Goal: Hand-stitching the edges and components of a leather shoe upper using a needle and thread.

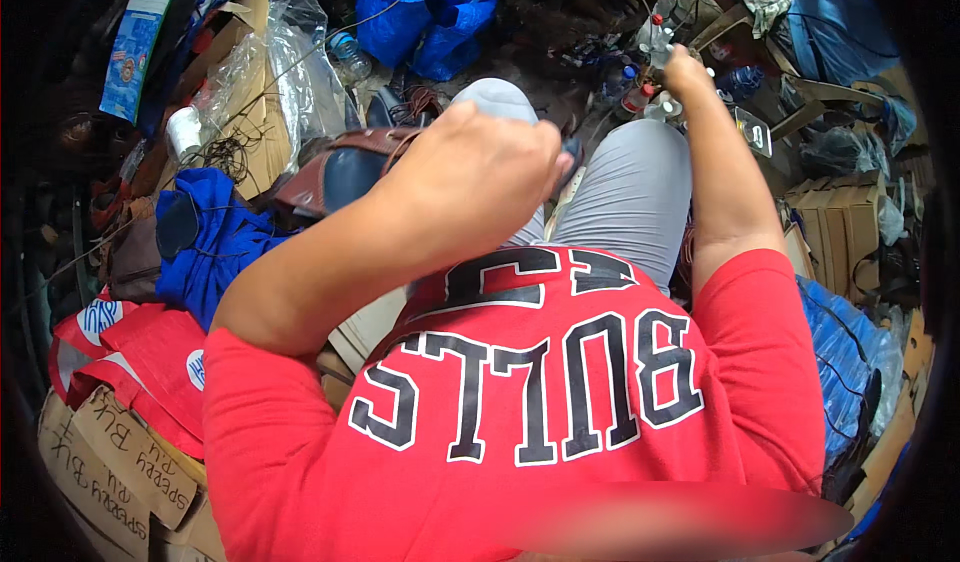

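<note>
My left hand (pixel 490 167) is closed in a fist above my lap, its back toward me. The fingers curl away, so what they hold is hidden; a small dark blue bit (pixel 571 154) shows just past them. Behind that forearm is a brown leather shoe (pixel 352 174) with a dark blue inside, partly covered by my wrist. Beyond my right knee, my right arm is stretched out, and my right hand (pixel 688 74) is closed close to several small bottles (pixel 640 97). Whether anything is in its fingers cannot be made out.
A blue plastic bag (pixel 425 17) lies ahead. Clear plastic (pixel 300 72) and cardboard (pixel 262 137) are at the left, above blue cloth (pixel 205 237) and a red bag (pixel 140 362). Cardboard boxes (pixel 130 472) stand at lower left, folded cardboard (pixel 835 227) and blue plastic sheeting (pixel 845 347) at right.
</note>
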{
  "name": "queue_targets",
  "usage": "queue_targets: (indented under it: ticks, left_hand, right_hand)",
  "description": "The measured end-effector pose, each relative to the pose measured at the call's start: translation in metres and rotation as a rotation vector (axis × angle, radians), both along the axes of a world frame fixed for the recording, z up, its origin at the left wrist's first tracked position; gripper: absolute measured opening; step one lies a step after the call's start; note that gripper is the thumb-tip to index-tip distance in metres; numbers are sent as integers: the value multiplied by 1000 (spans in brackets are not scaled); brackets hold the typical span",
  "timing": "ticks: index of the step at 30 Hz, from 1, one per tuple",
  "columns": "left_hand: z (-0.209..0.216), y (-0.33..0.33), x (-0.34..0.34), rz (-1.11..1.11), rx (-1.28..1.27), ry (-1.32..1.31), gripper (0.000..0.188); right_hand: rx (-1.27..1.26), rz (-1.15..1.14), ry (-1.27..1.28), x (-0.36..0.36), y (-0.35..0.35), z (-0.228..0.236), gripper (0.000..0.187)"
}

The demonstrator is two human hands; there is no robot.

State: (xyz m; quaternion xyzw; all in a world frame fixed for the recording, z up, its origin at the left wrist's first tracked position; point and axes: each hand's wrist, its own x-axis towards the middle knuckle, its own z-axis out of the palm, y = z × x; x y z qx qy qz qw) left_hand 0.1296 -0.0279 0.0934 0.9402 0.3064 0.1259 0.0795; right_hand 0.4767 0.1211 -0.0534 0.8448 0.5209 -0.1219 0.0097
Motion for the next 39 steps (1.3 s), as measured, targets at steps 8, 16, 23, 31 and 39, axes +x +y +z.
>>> queue_targets:
  ticks: [8, 16, 23, 31, 39]
  left_hand:
    - [68, -15, -81, -55, -313, -80, 20]
    - [9, 54, -69, 333, 206, -224, 22]
    - [-117, 70, -11, 258, 53, -249, 25]
    - [-128, 67, -5, 249, 113, -285, 24]
    - [-135, 53, 4, 311, 186, -225, 22]
  right_hand:
    - [-114, -233, -51, 371, -121, -19, 39]
    - [-552, -15, -55, 310, -182, -91, 36]
    - [-534, -521, 221, 386, -309, -61, 34]
    - [-102, -131, 233, 383, -377, -14, 41]
    - [116, 216, 867, -19, -170, 48, 40]
